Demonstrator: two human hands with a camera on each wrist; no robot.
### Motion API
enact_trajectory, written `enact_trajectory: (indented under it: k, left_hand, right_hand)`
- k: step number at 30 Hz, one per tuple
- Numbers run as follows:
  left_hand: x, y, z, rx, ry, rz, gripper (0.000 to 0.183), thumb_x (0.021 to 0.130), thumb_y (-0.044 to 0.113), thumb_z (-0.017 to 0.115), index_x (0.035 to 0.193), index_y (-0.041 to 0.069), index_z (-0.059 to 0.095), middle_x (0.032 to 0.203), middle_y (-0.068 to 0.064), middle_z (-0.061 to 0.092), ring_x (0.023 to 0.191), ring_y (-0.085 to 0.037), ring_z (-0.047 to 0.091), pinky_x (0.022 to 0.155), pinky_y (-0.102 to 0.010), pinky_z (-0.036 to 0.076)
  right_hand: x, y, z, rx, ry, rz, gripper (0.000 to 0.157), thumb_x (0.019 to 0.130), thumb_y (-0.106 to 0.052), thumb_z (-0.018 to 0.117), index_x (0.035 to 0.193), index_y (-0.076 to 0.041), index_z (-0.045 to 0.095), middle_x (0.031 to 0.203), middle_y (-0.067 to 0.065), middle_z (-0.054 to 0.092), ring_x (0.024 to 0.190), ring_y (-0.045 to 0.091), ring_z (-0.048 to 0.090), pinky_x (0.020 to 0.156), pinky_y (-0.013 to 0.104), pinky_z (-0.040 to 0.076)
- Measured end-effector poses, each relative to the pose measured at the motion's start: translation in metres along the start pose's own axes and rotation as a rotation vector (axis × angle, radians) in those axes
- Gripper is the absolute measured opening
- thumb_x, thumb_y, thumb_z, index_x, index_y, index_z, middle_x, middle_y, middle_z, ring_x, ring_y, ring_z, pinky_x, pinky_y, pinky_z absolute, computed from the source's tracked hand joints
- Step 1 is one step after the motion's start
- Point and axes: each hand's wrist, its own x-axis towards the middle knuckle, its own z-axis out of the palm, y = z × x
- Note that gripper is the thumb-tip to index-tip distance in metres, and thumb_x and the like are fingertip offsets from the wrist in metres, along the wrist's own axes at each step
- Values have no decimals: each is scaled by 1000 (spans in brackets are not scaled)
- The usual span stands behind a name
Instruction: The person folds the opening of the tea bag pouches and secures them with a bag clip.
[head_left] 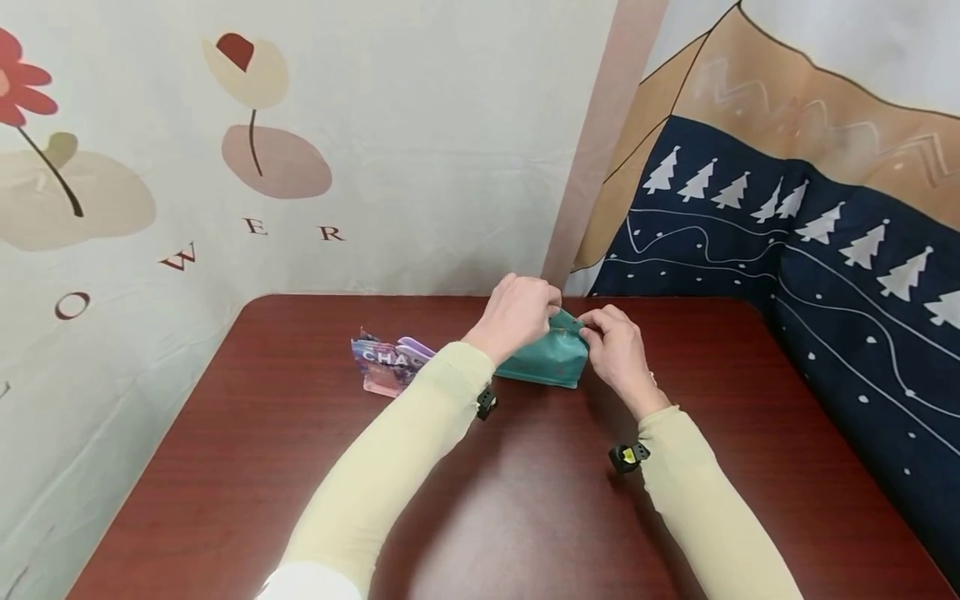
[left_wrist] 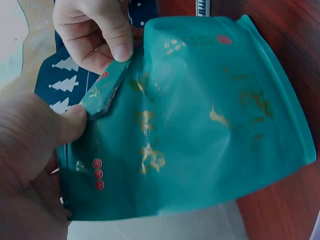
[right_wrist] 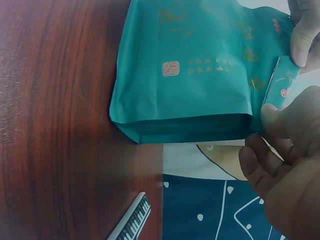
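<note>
A teal stand-up pouch (head_left: 543, 358) with gold lettering and red marks stands on the table between the two hands. My left hand (head_left: 517, 315) pinches its top edge with thumb and fingers. At the top corner nearer it, my right hand (head_left: 621, 354) pinches the same edge. Between both thumbs a narrow teal flap (left_wrist: 104, 91) lies at an angle across the pouch's top; whether it is folded over or partly torn, I cannot tell. In the right wrist view the flap (right_wrist: 280, 85) sits between the right thumb and the left fingers.
Left of the pouch stands a small colourful packet (head_left: 382, 367) printed "CHA…", with a lilac object (head_left: 415, 348) beside it, partly hidden by the left arm. A pale striped strip (right_wrist: 132, 220) lies near the table's edge. Printed cloths (head_left: 450, 167) hang behind the brown table (head_left: 525, 517).
</note>
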Motion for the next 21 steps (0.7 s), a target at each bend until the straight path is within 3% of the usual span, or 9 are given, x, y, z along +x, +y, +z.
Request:
enact_trajectory:
  k: [2, 13, 21]
  left_hand:
    - [-1, -2, 0, -14, -19, 7, 14, 103, 24, 65, 101, 20, 78, 95, 3, 75, 89, -16, 68, 83, -31, 48]
    - [-4, -6, 4, -70, -21, 12, 15, 104, 25, 64, 95, 14, 71, 80, -1, 67, 81, -18, 66, 77, -31, 54]
    - [-7, -7, 3, 49, 25, 8, 19, 104, 33, 63, 100, 16, 71, 87, 0, 70, 88, -20, 67, 82, -33, 48]
  right_hand:
    - [1, -1, 1, -13, 1, 13, 10, 91, 7, 70, 98, 2, 75, 91, 16, 64, 87, 35, 64, 79, 48, 53]
    - [-1, -2, 4, -67, -7, 45, 7, 90, 7, 70, 94, 0, 71, 87, 14, 59, 89, 36, 61, 78, 50, 51]
    - [-1, -2, 3, -50, -21, 40, 8, 93, 5, 69, 98, 0, 72, 90, 15, 59, 87, 36, 62, 79, 50, 52]
